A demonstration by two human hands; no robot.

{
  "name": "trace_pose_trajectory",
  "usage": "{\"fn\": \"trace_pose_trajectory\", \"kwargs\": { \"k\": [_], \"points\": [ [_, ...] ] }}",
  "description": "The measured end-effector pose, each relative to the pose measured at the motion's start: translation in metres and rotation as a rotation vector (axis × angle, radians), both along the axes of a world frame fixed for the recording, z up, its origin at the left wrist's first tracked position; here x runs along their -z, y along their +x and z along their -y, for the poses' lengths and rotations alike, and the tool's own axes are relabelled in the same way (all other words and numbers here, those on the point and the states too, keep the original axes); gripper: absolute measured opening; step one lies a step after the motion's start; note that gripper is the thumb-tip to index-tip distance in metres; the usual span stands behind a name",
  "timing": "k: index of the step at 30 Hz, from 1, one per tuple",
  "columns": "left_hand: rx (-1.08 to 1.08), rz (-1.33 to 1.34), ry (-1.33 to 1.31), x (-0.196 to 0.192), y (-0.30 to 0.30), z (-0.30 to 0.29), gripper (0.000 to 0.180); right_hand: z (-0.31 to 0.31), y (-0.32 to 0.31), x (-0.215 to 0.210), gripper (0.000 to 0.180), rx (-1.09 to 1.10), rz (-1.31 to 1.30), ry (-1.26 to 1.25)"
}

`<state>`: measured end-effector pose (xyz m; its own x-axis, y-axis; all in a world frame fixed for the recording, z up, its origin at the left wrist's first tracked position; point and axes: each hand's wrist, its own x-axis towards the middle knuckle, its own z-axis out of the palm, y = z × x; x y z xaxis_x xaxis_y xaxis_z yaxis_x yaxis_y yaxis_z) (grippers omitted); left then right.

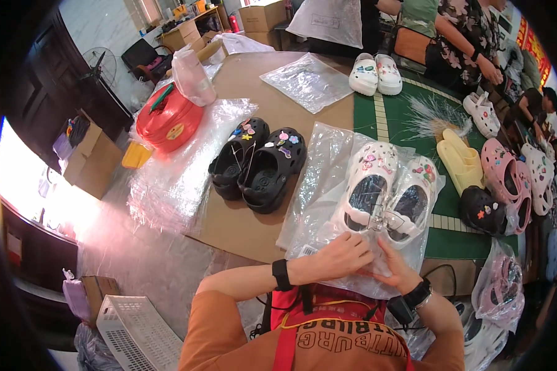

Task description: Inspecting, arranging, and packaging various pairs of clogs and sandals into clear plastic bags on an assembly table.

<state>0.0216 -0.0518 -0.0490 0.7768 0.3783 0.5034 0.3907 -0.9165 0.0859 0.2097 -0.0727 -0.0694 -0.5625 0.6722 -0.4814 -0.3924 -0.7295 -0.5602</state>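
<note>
A pair of white clogs (387, 198), dotted with coloured charms, is being sealed inside a clear plastic bag (328, 185) lying on the table (254, 229) just in front of the person. The bag's near, open end is being pressed flat under the left hand (340, 256), fingers together, while the film is being pinched by the right hand (395, 269). Judging by this, the packing step is being finished, and a fold of the mouth is being called for next.
</note>
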Motion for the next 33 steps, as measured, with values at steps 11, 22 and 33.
{"fn": "trace_pose_trajectory", "kwargs": {
  "k": [11, 22, 33],
  "points": [
    [-0.024, 0.178, -0.994, -0.033, 0.0, -0.019, 0.022, 0.004, -0.006, -0.012, 0.035, 0.018, 0.096, 0.074],
    [-0.28, 0.714, -1.312, -0.016, -0.026, -0.051, 0.039, 0.028, 0.012, -0.023, 0.026, 0.014, 0.26, 0.341],
    [-0.265, 0.223, -0.961, 0.004, -0.029, -0.085, 0.043, 0.071, 0.011, -0.039, 0.041, 0.23, 0.463, 0.693]
  ]
}}
